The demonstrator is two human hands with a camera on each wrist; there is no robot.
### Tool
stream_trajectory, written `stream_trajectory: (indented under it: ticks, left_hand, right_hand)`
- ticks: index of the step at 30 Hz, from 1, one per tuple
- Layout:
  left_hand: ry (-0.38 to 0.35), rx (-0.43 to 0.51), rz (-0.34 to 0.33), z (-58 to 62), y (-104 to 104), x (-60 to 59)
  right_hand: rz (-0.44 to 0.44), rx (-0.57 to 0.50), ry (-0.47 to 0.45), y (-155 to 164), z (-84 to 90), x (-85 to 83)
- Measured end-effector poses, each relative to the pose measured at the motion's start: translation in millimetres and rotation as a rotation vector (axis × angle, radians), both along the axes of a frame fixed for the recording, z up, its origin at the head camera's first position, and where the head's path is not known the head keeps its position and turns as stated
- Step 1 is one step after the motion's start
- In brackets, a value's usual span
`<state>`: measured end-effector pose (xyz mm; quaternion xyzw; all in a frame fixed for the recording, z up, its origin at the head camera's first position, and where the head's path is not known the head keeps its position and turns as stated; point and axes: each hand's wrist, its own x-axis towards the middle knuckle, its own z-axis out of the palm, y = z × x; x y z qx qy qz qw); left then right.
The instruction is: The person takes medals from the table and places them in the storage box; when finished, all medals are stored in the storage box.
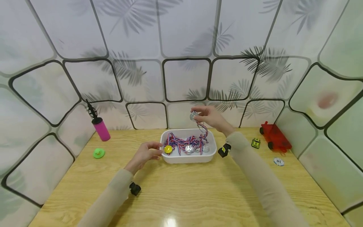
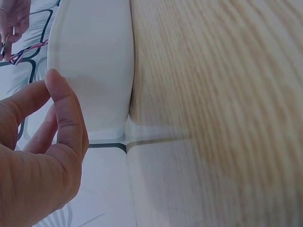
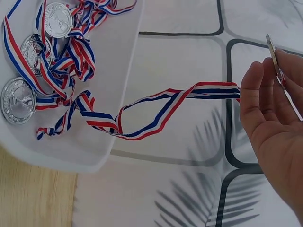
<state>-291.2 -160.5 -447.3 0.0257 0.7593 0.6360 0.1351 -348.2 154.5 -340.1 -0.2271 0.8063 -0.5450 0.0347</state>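
Observation:
A white tray point(image 1: 187, 158) stands mid-table with several medals on red, white and blue ribbons: a gold medal point(image 1: 168, 149) at its left end and silver medals point(image 1: 189, 148) beside it. My right hand point(image 1: 209, 118) is raised above the tray's far side and pinches a silver medal point(image 1: 193, 116) by its edge point(image 3: 273, 53). That medal's ribbon point(image 3: 161, 109) trails down into the tray point(image 3: 118, 94). My left hand point(image 1: 146, 153) rests against the tray's left end, thumb point(image 2: 64, 101) on the white wall point(image 2: 97, 61).
A pink pump bottle point(image 1: 100, 127) and a green duck disc point(image 1: 98, 153) sit at the left. A red toy truck point(image 1: 275, 136), a small yellow car point(image 1: 256, 143) and a white chip point(image 1: 279, 161) lie at the right. Patterned panels wall in the wooden table point(image 1: 181, 195).

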Motion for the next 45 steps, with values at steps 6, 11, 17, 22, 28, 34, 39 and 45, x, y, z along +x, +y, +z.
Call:
stream_trajectory:
  ticks: [6,11,17,22,28,34,39,45]
  left_hand:
    - [0.005,0.010,-0.007,-0.3,-0.7,-0.6]
    - [0.009,0.007,-0.015,-1.1,-0.2,-1.3]
    - [0.004,0.007,-0.009,-2.7,0.8,-2.7]
    - [0.011,0.012,-0.015,-2.3,-0.8,-2.5]
    - [0.008,0.010,-0.025,-1.9,-1.5,-1.3]
    - [0.009,0.022,-0.038,-2.6,-1.8,-1.0]
    - [0.010,0.019,-0.033,-3.1,-2.4,-1.6]
    - [0.008,0.012,-0.012,-3.8,-2.1,-1.7]
  right_hand:
    - [0.059,0.031,-0.004,-17.4,-5.6,-6.9]
    - [0.113,0.038,0.002,-30.3,-14.9,-9.9]
    - [0.118,0.014,-0.029,-39.5,-25.2,-13.3]
    - [0.104,0.063,-0.033,-44.1,-32.5,-14.3]
    - [0.088,0.093,-0.066,-45.0,-50.0,-16.1]
    - [0.098,0.114,-0.075,-46.7,-63.7,-15.2]
    - [0.087,0.156,-0.050,-51.1,-73.6,-14.2]
    - [0.115,0.204,-0.083,-55.2,-86.6,-11.2]
